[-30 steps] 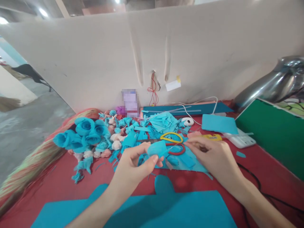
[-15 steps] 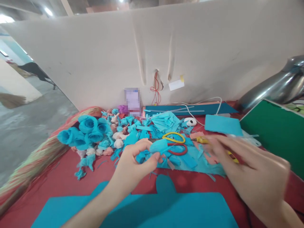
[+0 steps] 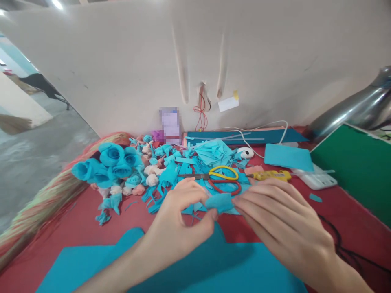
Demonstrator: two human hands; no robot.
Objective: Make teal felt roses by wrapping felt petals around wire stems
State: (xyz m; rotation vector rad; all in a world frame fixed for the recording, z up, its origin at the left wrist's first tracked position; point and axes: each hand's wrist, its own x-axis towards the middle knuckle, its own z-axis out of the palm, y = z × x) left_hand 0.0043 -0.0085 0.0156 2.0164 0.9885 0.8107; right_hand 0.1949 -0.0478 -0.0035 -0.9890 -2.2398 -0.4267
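Red tabletop (image 3: 76, 221) below, left hand (image 3: 185, 217) and right hand (image 3: 287, 221) pinch blue paper (image 3: 220, 202) between them.

Red surface (image 3: 73, 228); off-white panel wall (image 3: 122, 61), upright along its far edge; grey floor (image 3: 61, 140), beyond its left edge; dark chair-like furniture (image 3: 39, 84), on the floor past the far left corner; bright overhead light (image 3: 57, 4), above the wall's top left

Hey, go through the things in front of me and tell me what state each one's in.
Blue paper piece: curled, held
Left hand: pinching that piece
Right hand: fingertips at its right end, grip partly hidden
Scissors: lying down, unheld
Yellow glue gun: lying down, unheld
Large blue roses: petals open, bunched
Red wire: tied, hanging
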